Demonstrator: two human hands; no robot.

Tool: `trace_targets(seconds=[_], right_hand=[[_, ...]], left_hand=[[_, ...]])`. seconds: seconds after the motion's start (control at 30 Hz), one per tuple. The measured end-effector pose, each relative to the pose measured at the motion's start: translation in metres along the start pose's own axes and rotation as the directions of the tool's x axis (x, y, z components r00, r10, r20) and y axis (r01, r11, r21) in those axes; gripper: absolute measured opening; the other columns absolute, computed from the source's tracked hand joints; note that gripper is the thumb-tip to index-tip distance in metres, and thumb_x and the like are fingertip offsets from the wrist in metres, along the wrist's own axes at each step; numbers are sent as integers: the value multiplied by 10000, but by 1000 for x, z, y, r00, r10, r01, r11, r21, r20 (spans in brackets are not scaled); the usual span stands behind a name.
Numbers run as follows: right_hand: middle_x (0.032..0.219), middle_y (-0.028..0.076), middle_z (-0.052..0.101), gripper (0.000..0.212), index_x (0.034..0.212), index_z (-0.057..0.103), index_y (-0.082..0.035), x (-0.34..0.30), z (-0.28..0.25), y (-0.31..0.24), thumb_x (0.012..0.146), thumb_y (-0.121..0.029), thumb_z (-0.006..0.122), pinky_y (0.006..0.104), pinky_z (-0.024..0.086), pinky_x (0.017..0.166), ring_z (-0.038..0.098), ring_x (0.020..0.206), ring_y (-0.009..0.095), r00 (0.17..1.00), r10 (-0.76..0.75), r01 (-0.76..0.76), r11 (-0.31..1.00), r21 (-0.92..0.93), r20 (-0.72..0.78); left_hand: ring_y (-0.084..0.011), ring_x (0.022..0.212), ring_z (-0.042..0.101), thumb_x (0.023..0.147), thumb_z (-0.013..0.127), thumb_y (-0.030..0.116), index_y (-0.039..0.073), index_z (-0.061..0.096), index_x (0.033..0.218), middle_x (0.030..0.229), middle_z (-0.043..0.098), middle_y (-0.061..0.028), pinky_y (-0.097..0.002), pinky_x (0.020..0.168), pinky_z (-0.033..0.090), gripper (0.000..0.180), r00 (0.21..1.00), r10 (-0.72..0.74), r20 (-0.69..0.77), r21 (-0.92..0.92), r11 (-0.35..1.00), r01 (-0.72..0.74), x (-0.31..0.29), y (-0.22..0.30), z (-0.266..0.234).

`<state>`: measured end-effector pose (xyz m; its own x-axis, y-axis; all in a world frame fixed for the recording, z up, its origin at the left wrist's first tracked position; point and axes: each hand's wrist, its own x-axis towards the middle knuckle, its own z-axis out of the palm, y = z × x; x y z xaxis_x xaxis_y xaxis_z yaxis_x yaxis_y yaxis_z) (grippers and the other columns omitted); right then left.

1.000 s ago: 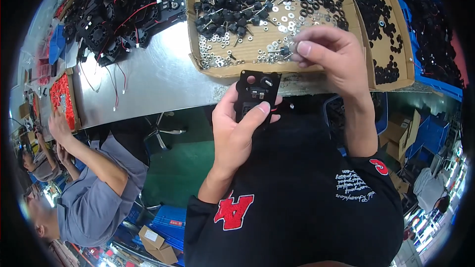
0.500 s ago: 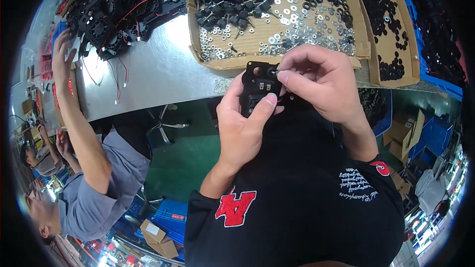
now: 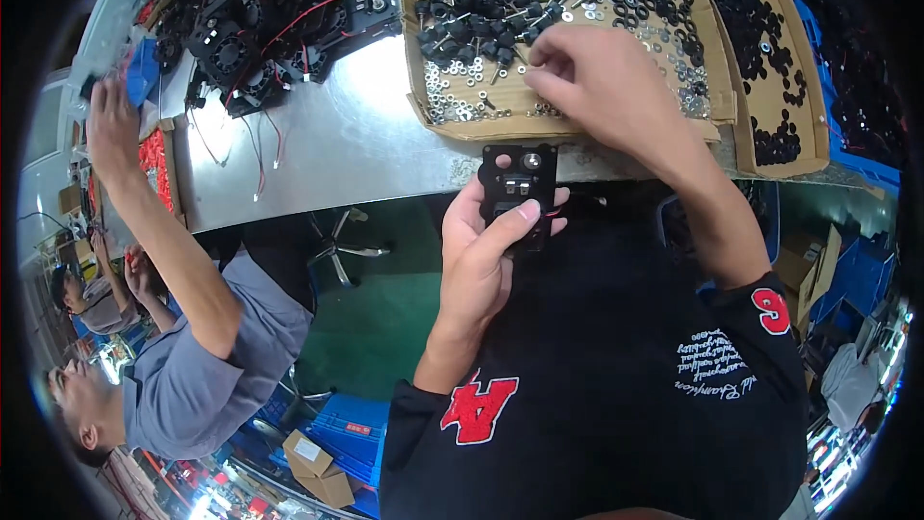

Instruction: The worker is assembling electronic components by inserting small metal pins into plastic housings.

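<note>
My left hand point(image 3: 481, 248) grips a black plastic housing point(image 3: 516, 219) with its thumb across the front. A round silver metal piece point(image 3: 532, 162) sits at the upper right corner of that housing, beside an open round hole. Below it show two small metal tabs. My right hand point(image 3: 611, 87) hovers over the shallow cardboard tray, thumb and fingers curled together. Whatever its fingertips hold, if anything, is too small to make out. Black knobs with metal shafts point(image 3: 481, 14) lie just beyond the fingertips, and small metal nuts point(image 3: 452, 101) are scattered to their left.
The cardboard tray point(image 3: 568, 133) also has black rings and clear washers. A second tray point(image 3: 804, 159) with black parts stands to its right, beside a blue bin point(image 3: 871, 169). Black fans with red wires point(image 3: 231, 53) pile up on the metal table point(image 3: 337, 135). A co-worker's arm point(image 3: 159, 221) reaches in at left.
My right hand has left the housing and moved up over the tray. The left hand keeps hold of the housing, now lower and more upright. A silver piece shows uncovered on it.
</note>
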<state>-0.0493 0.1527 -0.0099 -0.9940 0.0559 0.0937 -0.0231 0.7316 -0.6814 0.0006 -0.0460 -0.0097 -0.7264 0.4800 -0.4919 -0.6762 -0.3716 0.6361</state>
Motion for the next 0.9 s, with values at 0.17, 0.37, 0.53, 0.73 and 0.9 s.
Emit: trace_targets(seconds=[0.17,0.37,0.53,0.73,0.9], right_hand=[[728,135,684,200,870,696,-7,17,14,-3,793,-177,624,365,520,659,671,685,264,995,69,-55,983,-176,77],[719,125,682,194,862,691,-4,22,2,-5,781,-163,616,343,513,649,662,664,245,986,101,-73,977,-200,135],[855,42,688,152,948,684,7,-13,-22,-17,824,-80,672,239,482,639,614,723,81,989,118,-146,876,460,89],[889,102,684,202,981,723,-15,-50,-20,-20,791,33,676,261,530,656,665,724,164,959,-284,277,906,319,-27],[926,102,637,213,1000,716,-6,-58,-10,-17,815,66,641,242,530,622,656,705,148,980,-197,195,889,415,-39]], left_hand=[[-310,1024,653,866,610,5,-76,378,1304,1145,596,-203,-404,824,575,503,996,54,-72,-8,998,-54,-4,5,-8],[-299,1024,652,871,603,3,-75,370,1315,1138,598,-204,-398,822,576,507,998,52,-42,-14,999,-52,2,7,-10],[-287,1020,652,869,602,5,-62,404,1303,1144,603,-184,-382,805,578,482,997,67,-45,16,998,-66,2,9,-4],[-239,982,653,870,605,14,-56,420,1302,1133,607,-166,-365,801,580,475,999,42,11,31,999,-42,8,5,3],[-209,973,649,876,613,28,-52,433,1288,1110,611,-148,-353,804,581,457,998,46,31,28,999,-47,7,3,10]])
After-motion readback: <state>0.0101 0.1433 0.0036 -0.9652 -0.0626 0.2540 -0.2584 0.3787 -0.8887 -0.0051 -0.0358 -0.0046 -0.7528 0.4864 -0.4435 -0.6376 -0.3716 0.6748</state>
